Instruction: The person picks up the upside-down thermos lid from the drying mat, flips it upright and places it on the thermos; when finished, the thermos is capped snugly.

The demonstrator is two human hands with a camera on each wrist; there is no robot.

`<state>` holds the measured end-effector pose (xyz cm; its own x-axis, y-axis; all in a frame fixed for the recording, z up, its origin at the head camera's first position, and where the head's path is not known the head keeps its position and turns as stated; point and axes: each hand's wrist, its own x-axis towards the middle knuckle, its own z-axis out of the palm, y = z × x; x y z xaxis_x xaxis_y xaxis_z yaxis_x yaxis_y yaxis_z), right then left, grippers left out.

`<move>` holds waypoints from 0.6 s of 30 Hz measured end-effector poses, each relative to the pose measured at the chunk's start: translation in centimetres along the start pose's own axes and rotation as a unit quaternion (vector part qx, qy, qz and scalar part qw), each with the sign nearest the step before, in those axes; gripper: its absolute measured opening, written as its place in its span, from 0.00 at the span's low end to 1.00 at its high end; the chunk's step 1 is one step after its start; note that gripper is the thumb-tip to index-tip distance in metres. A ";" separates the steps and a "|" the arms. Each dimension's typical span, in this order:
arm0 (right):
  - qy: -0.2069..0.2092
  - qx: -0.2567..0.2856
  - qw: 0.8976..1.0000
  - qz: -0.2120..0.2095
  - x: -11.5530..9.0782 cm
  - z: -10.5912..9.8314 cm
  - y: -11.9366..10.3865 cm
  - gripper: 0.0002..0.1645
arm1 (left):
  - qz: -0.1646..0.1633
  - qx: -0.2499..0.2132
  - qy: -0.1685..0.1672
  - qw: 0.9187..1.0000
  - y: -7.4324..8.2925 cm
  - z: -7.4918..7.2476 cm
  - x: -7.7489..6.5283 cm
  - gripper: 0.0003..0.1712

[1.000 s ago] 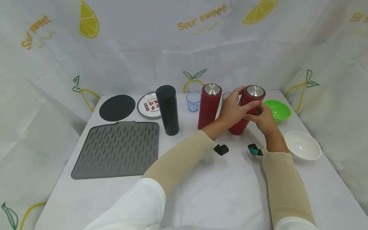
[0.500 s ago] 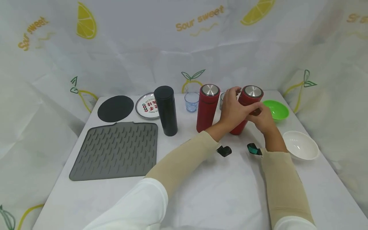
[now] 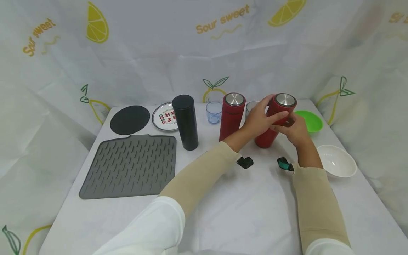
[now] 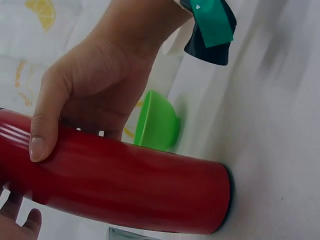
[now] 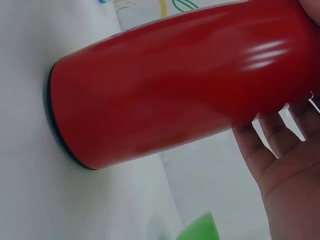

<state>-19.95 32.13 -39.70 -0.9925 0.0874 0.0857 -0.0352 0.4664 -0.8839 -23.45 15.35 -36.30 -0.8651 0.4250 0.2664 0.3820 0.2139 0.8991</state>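
Note:
Both hands are on the right-hand red thermos [image 3: 268,138], around its upper part below the steel-topped lid. My left hand [image 3: 259,118] holds it from the left, thumb across the front. From the other side my right hand [image 3: 299,130] grips it, thumb on the near face and fingers round the back. In the left wrist view that same thermos [image 4: 135,185] stands with its dark-rimmed base right at the tablecloth; the right wrist view also has its base there. A second red thermos [image 3: 230,120] stands left of it, partly behind my left forearm.
A black flask [image 3: 186,124], a blue-tinted glass [image 3: 214,112] and a clear glass [image 3: 250,107] stand along the back. At right are a green bowl [image 3: 311,122] and a white bowl [image 3: 336,161]. A grey ridged mat [image 3: 130,168], black disc [image 3: 130,119] and printed plate [image 3: 163,117] lie left.
The held thermos's top has shifted slightly to the right, and my right hand has shifted right with it. Both hands keep their hold; the other things stay in place.

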 end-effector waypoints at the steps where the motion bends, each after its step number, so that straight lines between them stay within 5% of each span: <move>1: -0.001 0.001 1.000 -0.003 0.1 0.0 0.0 0.47 | 0.002 0.006 -0.003 1.000 -0.1 0.0 0.0 0.43; 4: -0.008 -0.001 1.000 -0.008 0.2 0.1 0.1 0.46 | -0.007 0.029 0.008 1.000 -0.1 -0.1 -0.9 0.43; 7: -0.020 -0.020 0.999 -0.020 0.2 -0.1 0.2 0.44 | -0.032 0.076 0.019 0.996 0.2 -0.1 -3.5 0.45; 10: -0.039 -0.033 0.998 -0.038 -0.3 -1.0 0.3 0.43 | -0.030 0.123 -0.035 0.991 0.9 -1.0 -7.2 0.45; 13: -0.046 -0.043 0.996 -0.061 -0.9 -2.5 0.0 0.45 | 0.023 0.166 -0.146 0.975 1.3 -4.1 -10.9 0.44; 15: -0.011 -0.052 0.994 -0.095 -1.7 -3.5 -0.6 0.46 | 0.061 0.191 -0.200 0.959 1.3 -7.2 -13.3 0.42; 17: 0.070 -0.058 0.983 -0.158 -2.8 -4.3 -1.4 0.44 | 0.111 0.232 -0.209 0.944 0.8 -10.7 -15.4 0.41; 18: 0.122 -0.070 0.970 -0.199 -3.4 -4.4 -1.9 0.41 | 0.139 0.255 -0.198 0.936 0.4 -12.5 -16.3 0.40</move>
